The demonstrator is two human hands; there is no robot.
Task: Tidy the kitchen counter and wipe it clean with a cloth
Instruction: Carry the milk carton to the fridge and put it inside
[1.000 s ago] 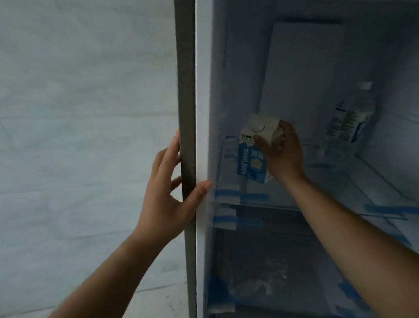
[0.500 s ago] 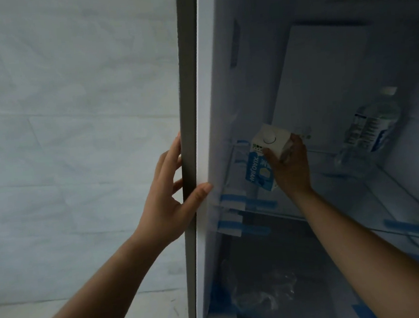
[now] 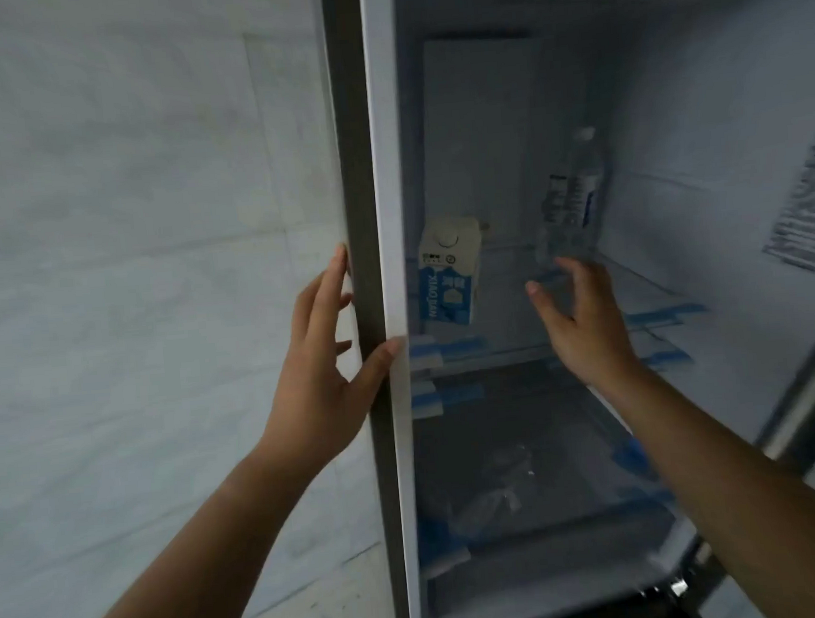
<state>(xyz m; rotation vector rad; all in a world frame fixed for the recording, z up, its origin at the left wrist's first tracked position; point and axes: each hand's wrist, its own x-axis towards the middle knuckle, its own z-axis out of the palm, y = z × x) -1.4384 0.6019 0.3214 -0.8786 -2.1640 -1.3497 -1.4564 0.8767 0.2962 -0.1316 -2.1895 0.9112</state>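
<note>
Milk carton, white above and blue below with a round cap on its sloped top, stands upright on the glass shelf inside the open fridge, close to the inner left wall and free of both hands. Right hand hovers just right of the carton with fingers spread wide, holding nothing. Left hand grips the grey front edge of the fridge's left side wall, thumb wrapped onto the white inner face and fingers on the outer side. 1 clear water bottle stands further back on the same shelf. Blue tape strips mark the shelf's front edge. Crumpled clear plastic lies in the lower compartment.
</note>
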